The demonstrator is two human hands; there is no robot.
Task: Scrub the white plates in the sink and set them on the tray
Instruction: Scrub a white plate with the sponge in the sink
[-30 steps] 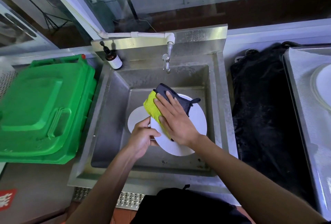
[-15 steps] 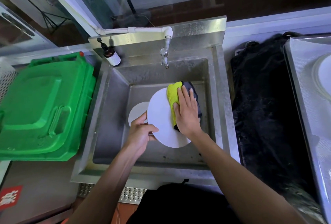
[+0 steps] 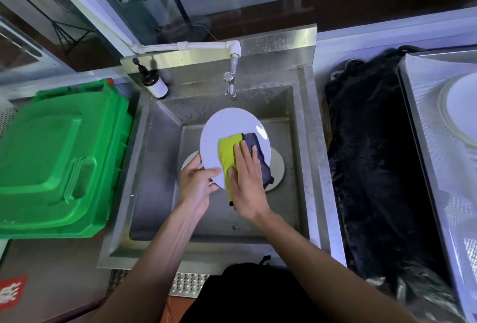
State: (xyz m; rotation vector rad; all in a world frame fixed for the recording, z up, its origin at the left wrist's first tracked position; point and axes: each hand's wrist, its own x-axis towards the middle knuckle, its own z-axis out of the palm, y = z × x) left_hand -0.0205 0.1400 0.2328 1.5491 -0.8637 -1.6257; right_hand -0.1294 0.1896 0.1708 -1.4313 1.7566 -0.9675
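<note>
Over the steel sink (image 3: 154, 193) a white plate (image 3: 227, 129) is held tilted. My left hand (image 3: 197, 183) grips its near-left rim, thumb on the face. My right hand (image 3: 247, 180) lies flat with straight fingers on a yellow and dark grey cloth (image 3: 227, 154), pressing it onto the plate's lower right face. Beneath it another white plate (image 3: 277, 167) rests on the sink floor, mostly hidden. A third white plate (image 3: 462, 108) sits on the tray (image 3: 426, 141) at the far right, cut off by the frame edge.
The tap (image 3: 230, 82) hangs just behind the held plate, with no water visible. A brown pump bottle (image 3: 154, 83) stands at the sink's back left corner. A green bin lid (image 3: 56, 160) lies left of the sink. Black fabric (image 3: 371, 167) fills the gap between sink and tray.
The held plate has risen and moved back toward the tap, its face turned more toward me. My right hand slid the cloth from the plate's right edge down to its lower middle.
</note>
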